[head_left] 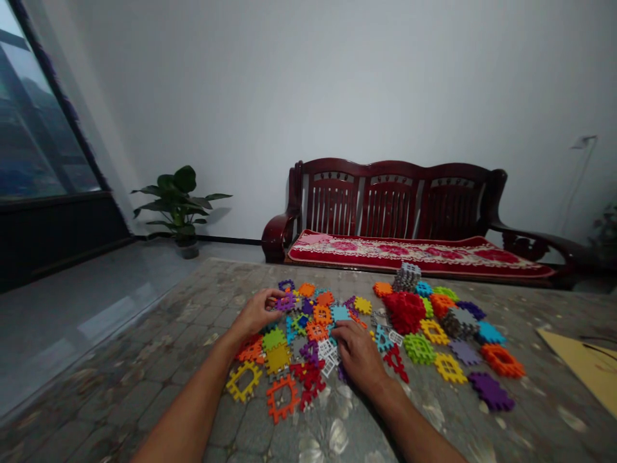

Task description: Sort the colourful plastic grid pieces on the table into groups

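Observation:
Thumb and fingers of my left hand [260, 313] close on a purple interlocking tile [285, 302] with window-like openings, at the far left of a loose pile of plastic building tiles. My right hand [357, 350] lies over the right side of that pile, its fingers bent inward. A light blue tile [340, 313] shows just beyond these fingertips; whatever is under them is hidden. Between the hands lie orange window tiles [322, 314] and a white lattice piece [328, 355]. Nearer to me are a yellow tile [277, 359], an orange frame [283, 397] and red pieces [310, 381].
To the right, several tiles spread around a red stack [405, 312] and grey stacks [407, 276]. A yellow sheet [583, 370] lies at the table's right. Beyond the patterned tabletop [193, 302] stand a wooden bench [385, 199] and a potted plant [179, 202].

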`<control>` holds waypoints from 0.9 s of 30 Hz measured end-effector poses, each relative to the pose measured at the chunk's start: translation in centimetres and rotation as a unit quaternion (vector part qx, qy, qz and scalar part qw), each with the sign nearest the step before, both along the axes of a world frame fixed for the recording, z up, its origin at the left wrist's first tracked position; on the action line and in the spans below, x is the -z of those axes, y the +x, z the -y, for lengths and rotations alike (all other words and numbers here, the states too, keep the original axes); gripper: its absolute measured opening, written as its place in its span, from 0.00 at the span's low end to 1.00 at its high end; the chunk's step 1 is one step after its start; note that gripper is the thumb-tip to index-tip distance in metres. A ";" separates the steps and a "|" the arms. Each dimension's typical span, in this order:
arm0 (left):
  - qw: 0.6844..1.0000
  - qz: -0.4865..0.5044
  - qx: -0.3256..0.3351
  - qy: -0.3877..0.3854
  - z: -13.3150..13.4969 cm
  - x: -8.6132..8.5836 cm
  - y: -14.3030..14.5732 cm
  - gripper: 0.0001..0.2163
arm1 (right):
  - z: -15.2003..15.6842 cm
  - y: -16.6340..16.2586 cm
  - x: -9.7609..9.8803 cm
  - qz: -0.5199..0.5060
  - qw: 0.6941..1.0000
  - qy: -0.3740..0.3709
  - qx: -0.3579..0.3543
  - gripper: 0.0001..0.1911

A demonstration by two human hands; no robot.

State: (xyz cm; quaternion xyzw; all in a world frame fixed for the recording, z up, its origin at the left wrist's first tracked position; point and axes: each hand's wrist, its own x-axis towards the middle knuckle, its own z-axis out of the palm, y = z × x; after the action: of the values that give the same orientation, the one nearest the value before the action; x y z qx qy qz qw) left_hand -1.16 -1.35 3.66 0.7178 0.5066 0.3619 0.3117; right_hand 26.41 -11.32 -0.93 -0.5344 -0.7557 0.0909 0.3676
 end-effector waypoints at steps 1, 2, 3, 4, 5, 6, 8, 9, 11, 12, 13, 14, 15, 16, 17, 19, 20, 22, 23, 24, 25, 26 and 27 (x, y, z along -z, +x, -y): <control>1.000 0.012 0.014 -0.026 0.0 -0.4 -0.4 0.20 | 0.0 0.0 0.1 0.000 1.000 0.000 0.001 0.17; 0.998 0.023 0.031 -0.050 0.1 -0.7 -0.7 0.20 | -0.1 0.0 0.2 0.000 1.000 0.001 0.002 0.17; 0.996 0.032 0.048 -0.071 0.2 -1.0 -1.0 0.20 | -0.1 0.1 0.2 0.002 1.000 0.001 0.002 0.17; 0.994 0.038 0.059 -0.087 0.3 -1.2 -1.2 0.20 | -0.1 0.1 0.3 0.003 1.000 0.002 0.001 0.17; 0.993 0.043 0.062 -0.094 0.4 -1.4 -1.3 0.21 | -0.2 0.1 0.3 0.005 1.000 0.002 0.000 0.17; 0.993 0.047 0.057 -0.095 0.4 -1.5 -1.4 0.21 | -0.2 0.1 0.3 0.007 1.000 0.002 -0.001 0.18; 0.994 0.054 0.041 -0.090 0.3 -1.3 -1.4 0.20 | -0.2 0.2 0.3 0.008 1.000 0.001 -0.001 0.18; 0.994 0.057 0.031 -0.086 0.2 -1.2 -1.4 0.19 | -0.1 0.2 0.3 0.007 1.000 0.001 -0.001 0.18; 0.995 0.058 0.001 -0.075 -0.1 -0.7 -1.3 0.17 | -0.1 0.1 0.3 0.005 1.000 -0.001 0.001 0.18; 0.996 0.055 -0.018 -0.065 -0.3 -0.5 -1.3 0.16 | -0.1 0.1 0.3 0.002 1.000 -0.001 0.002 0.17; 0.997 0.048 -0.035 -0.050 -0.5 -0.2 -1.2 0.15 | -0.1 0.1 0.3 -0.001 1.000 -0.001 0.002 0.17; 0.998 0.036 -0.048 -0.031 -0.6 0.1 -1.2 0.15 | -0.1 0.1 0.3 -0.004 1.000 -0.001 0.002 0.17; 0.998 0.019 -0.055 -0.009 -0.8 0.3 -1.1 0.14 | -0.1 0.1 0.3 -0.008 1.000 0.000 0.001 0.17; 0.998 -0.003 -0.057 0.015 -0.9 0.6 -1.0 0.13 | -0.1 0.0 0.3 -0.010 1.000 0.002 0.001 0.17; 0.998 -0.028 -0.052 0.038 -1.0 0.8 -0.8 0.12 | -0.2 0.0 0.4 -0.012 1.000 0.004 0.002 0.17; 0.994 -0.075 -0.033 0.073 -1.1 1.1 -0.4 0.11 | -0.2 0.1 0.5 -0.012 1.000 0.008 0.000 0.17; 0.992 -0.093 -0.020 0.083 -1.1 1.2 -0.2 0.12 | -0.2 0.1 0.5 -0.013 1.000 0.009 -0.002 0.17; 0.989 -0.114 0.009 0.095 -1.2 1.2 0.5 0.13 | -0.2 0.2 0.6 -0.014 1.000 0.011 -0.007 0.17; 0.987 -0.119 0.021 0.101 -1.3 1.2 0.8 0.14 | -0.2 0.2 0.6 -0.015 1.000 0.011 -0.009 0.17; 0.986 -0.123 0.034 0.105 -1.4 1.2 1.2 0.15 | -0.2 0.2 0.6 -0.015 1.000 0.010 -0.010 0.17; 0.985 -0.129 0.045 0.107 -1.5 1.1 1.5 0.15 | -0.2 0.2 0.6 -0.014 1.000 0.008 -0.011 0.17; 0.983 -0.138 0.055 0.108 -1.6 1.1 1.9 0.15 | -0.2 0.2 0.6 -0.013 1.000 0.006 -0.011 0.17; 0.981 -0.149 0.065 0.108 -1.8 1.0 2.2 0.15 | -0.2 0.2 0.5 -0.012 1.000 0.004 -0.012 0.17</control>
State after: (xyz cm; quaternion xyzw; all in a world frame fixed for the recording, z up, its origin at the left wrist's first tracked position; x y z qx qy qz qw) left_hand 1.01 0.45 2.64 0.8247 0.4575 0.2817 0.1765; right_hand 26.65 -11.11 -1.46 -0.5227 -0.7578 0.0988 0.3777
